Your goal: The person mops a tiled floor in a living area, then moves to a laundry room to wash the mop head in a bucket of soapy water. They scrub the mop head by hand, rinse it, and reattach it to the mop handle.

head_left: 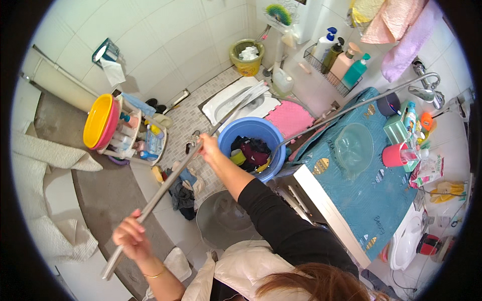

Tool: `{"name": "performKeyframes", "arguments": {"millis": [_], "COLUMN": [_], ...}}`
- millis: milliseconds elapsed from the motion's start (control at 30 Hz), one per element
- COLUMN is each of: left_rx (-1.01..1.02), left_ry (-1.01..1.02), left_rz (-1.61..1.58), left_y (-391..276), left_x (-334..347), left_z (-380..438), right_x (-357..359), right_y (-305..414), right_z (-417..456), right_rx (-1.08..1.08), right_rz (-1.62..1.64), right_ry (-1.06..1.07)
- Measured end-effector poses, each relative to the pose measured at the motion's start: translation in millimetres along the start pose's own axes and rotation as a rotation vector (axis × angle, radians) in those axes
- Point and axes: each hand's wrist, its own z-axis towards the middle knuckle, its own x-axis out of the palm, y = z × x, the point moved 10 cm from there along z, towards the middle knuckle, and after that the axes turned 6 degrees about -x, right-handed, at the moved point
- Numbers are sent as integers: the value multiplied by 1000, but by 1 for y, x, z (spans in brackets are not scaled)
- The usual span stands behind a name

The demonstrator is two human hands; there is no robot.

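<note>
A long metal pole (171, 178) runs diagonally from the lower left up toward a white squat toilet (214, 109). At its far end, light strips like a mop head (252, 94) lie over the toilet bowl. My left hand (131, 235) is wrapped around the lower part of the pole. Farther up, my right hand (209, 147) grips the same pole, beside the rim of a blue plastic tub (278, 174). Dark, maroon and yellow-green clothes (256, 152) lie in the tub, with the end of a flexible hose (320, 123) hanging into it.
A grey basin (222, 222) stands near my body, beside clothes on the floor (182, 193). At left is a shelf rack (131, 131) with bottles and basins. The cloth-covered washing machine or cabinet (350, 192) is at right. A yellow bucket (247, 69) and pink foam mat (288, 116) lie beyond.
</note>
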Motion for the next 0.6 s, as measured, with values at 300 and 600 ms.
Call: {"name": "performKeyframes", "arguments": {"millis": [300, 600], "left_rx": [-423, -640], "left_ry": [-478, -524], "left_rz": [-179, -314], "left_y": [92, 136], "left_x": [-83, -75], "left_z": [-160, -232], "right_x": [-92, -125], "right_y": [-49, -31], "right_z": [0, -8], "right_rx": [-94, -117], "right_rz": [-475, -704], "right_ry": [-170, -192]}}
